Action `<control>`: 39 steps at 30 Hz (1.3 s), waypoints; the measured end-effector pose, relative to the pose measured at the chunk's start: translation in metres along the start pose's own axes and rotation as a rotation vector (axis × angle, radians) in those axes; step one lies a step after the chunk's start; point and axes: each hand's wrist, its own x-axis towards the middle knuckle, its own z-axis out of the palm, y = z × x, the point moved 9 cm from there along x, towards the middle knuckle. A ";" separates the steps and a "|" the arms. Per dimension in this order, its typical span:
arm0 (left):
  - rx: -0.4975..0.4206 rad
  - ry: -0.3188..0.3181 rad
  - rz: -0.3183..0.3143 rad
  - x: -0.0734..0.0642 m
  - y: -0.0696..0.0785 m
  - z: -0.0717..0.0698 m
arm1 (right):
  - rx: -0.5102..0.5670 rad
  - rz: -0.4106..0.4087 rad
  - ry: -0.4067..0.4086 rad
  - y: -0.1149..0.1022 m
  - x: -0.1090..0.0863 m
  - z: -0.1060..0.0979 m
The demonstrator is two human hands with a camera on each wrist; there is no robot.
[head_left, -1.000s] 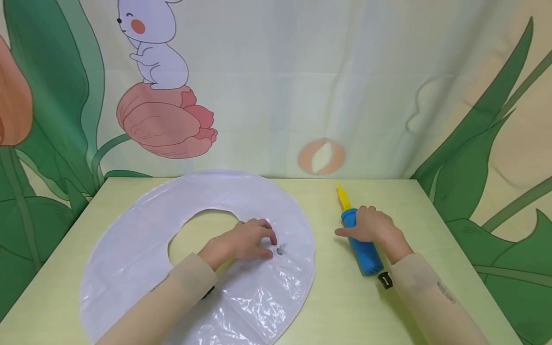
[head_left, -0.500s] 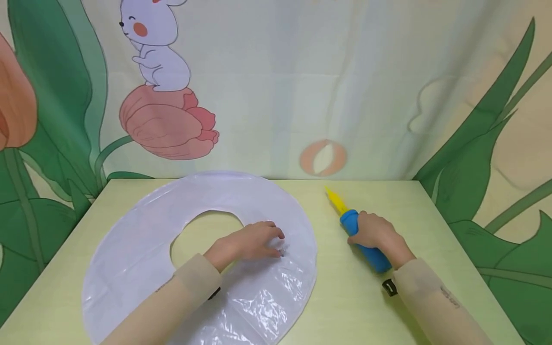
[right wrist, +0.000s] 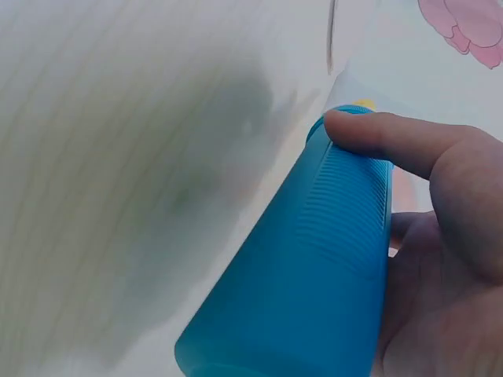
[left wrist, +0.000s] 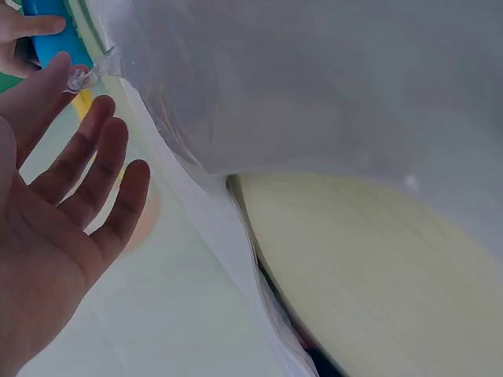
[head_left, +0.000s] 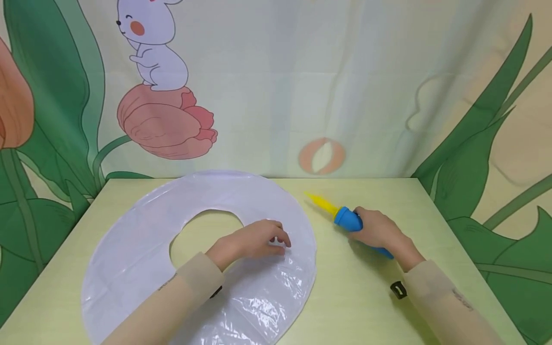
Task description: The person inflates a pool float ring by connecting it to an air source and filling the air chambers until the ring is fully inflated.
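A flat, white plastic inflatable ring [head_left: 133,239] lies on the table with a round hole in its middle. Its small clear valve [left wrist: 81,78] is pinched between thumb and forefinger of my left hand [head_left: 254,239], the other fingers spread loosely in the left wrist view. My right hand [head_left: 379,230] grips a blue hand pump [head_left: 347,219] around its body, thumb along the ribbed side in the right wrist view. The pump's yellow nozzle [head_left: 323,203] points left toward the ring's right edge, apart from it. In the head view, my left fingers hide the valve.
The pale yellow table [head_left: 345,306] ends at a printed curtain [head_left: 258,86] behind it. A black buckle-like piece [head_left: 398,290] shows beside my right cuff.
My right hand has closed around the pump and raised it, swinging its nozzle left toward the ring. My left hand has shifted slightly right, its fingers closing on the valve.
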 end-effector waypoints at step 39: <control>-0.024 -0.030 -0.128 -0.008 -0.021 0.001 | -0.095 -0.329 -0.019 -0.050 -0.043 -0.009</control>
